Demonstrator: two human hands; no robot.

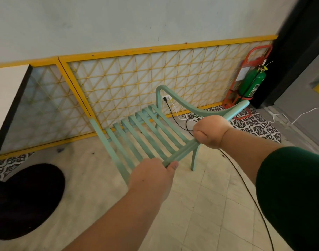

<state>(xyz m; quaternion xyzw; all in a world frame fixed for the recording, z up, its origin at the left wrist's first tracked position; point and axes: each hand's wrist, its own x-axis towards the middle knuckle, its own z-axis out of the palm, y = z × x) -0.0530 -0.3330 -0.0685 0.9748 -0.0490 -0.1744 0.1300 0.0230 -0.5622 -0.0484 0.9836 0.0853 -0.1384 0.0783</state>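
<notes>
A mint-green slatted chair (140,134) stands in front of me near the wall, seen from above and tilted. My left hand (151,176) grips the near rail of its slatted part at the lower end. My right hand (209,131) grips the same rail higher up, where the curved armrest (184,104) meets it. One chair leg (195,158) reaches the tiled floor below my right hand. My fingers are hidden behind the rail.
A yellow lattice panel (137,77) lines the wall behind the chair. A white table (4,98) with a black round base (24,200) stands at the left. A green fire extinguisher (253,82) in a red stand is at the right. A black cable (245,185) crosses the floor.
</notes>
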